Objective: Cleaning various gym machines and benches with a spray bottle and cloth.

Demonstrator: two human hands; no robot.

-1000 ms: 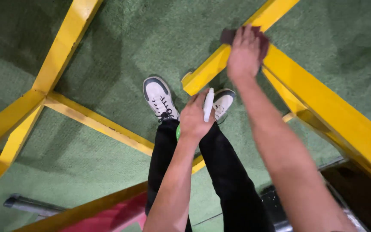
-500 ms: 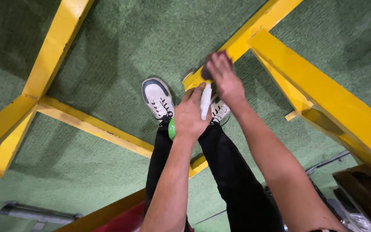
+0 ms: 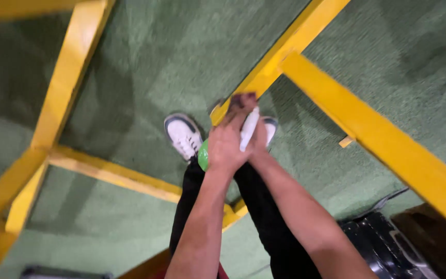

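left hand fingers wrapped round white-green bottle, right hand mostly hidden, fingers pinching dark cloth on yellow beam end

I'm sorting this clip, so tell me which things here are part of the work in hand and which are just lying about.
In use:
left hand holding a green and white bottle
right hand, mostly hidden behind the left
dark cloth on the end of the yellow beam

Lying about:
green carpet
white shoes
black case
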